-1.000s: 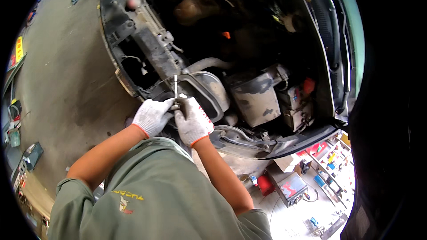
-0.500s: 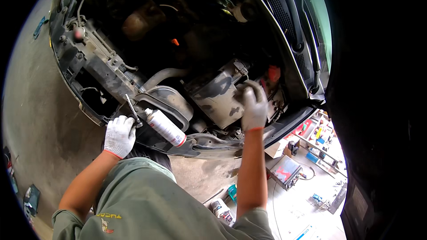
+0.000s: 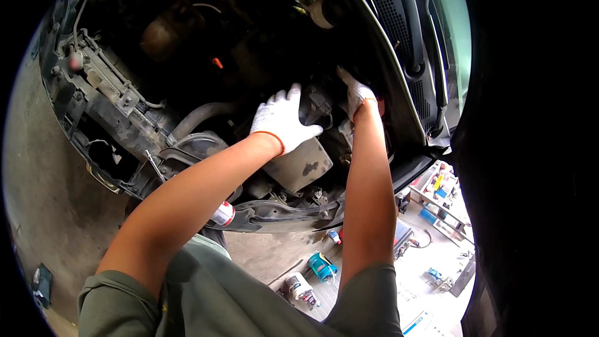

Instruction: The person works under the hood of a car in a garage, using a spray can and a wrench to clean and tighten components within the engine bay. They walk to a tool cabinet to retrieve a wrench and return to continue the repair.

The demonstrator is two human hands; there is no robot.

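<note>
Both my hands wear white knit gloves with orange cuffs and reach into a car's engine bay. My left hand (image 3: 282,117) is open, fingers spread over the top of a dusty grey housing (image 3: 304,165); whether it presses on it I cannot tell. My right hand (image 3: 359,93) is beyond the housing's right side, with stretched fingers pointing into the dark bay and nothing seen in them. Under my left forearm, a spray can (image 3: 223,214) shows only its red-rimmed end. A ratchet wrench (image 3: 153,165) lies on the front frame, partly hidden by that forearm.
A curved hose (image 3: 203,115) runs left of the housing. The windshield cowl (image 3: 419,81) borders the bay at right, the fender edge (image 3: 293,212) nearest me. On the floor stand a teal container (image 3: 322,267) and a white bucket (image 3: 299,288); a tool cart (image 3: 440,206) is farther right.
My left hand has left the ratchet wrench at the front frame and moved right, opening over the housing. My right hand has moved farther into the bay. The view has shifted somewhat.
</note>
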